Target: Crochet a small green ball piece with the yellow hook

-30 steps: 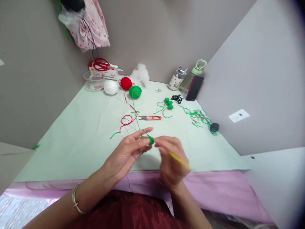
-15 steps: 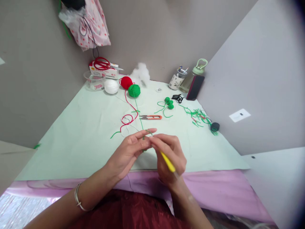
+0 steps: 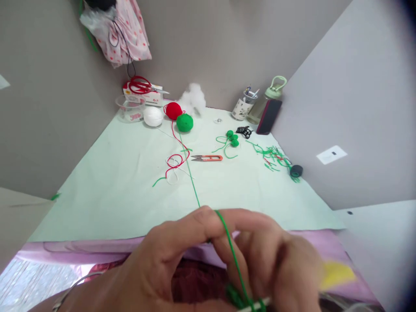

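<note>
green thin yarn strand [image 3: 227,242] stays best taut over my closed left hand [image 3: 169,264] while my right hand [image 3: 279,264] grips yellow-handled crochet hook [image 3: 334,275].

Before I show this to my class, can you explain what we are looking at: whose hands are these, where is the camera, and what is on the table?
There is no machine here. A person wears a camera on the head, so the single picture looks down at their own two hands. The left hand and right hand are close to the lens, working a green thread that runs back to a green ball of yarn. The right hand also holds a thin hook with a blurred yellow handle. On the pale green table cover lie a red ball of yarn, a white ball of yarn, orange snips, thread scraps and a water bottle.
</note>
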